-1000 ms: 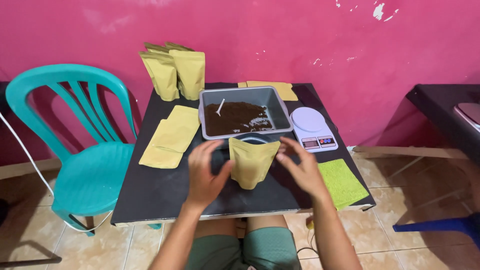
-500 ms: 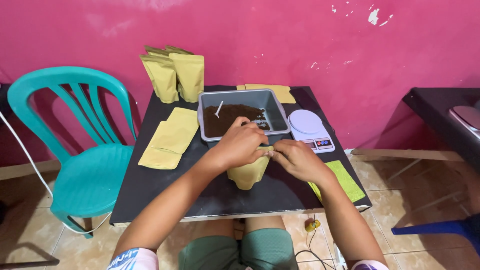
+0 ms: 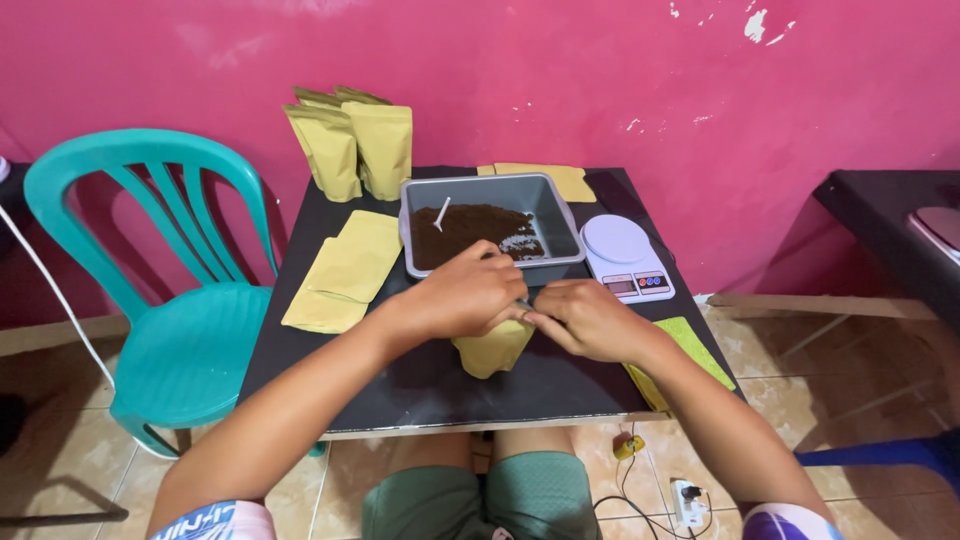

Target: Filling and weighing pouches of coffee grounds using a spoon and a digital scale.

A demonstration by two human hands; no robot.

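The mustard-yellow stand-up paper pouch (image 3: 491, 347) stands directly beneath both hands, its top edge pinched between the left hand (image 3: 470, 293) and right hand (image 3: 583, 318). Sealing it well likely calls for even pressure along the top, with the pouch kept upright, just short of the grey plastic tub of dark grounds (image 3: 488, 228).

Bare forearms, green shorts (image 3: 470, 500), white-and-blue patterned short sleeves (image 3: 215, 522), no rings or watch visible

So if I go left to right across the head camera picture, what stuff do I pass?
Teal plastic chair → flat yellow pouches → left hand → right hand → white kitchen scale → dark side table.
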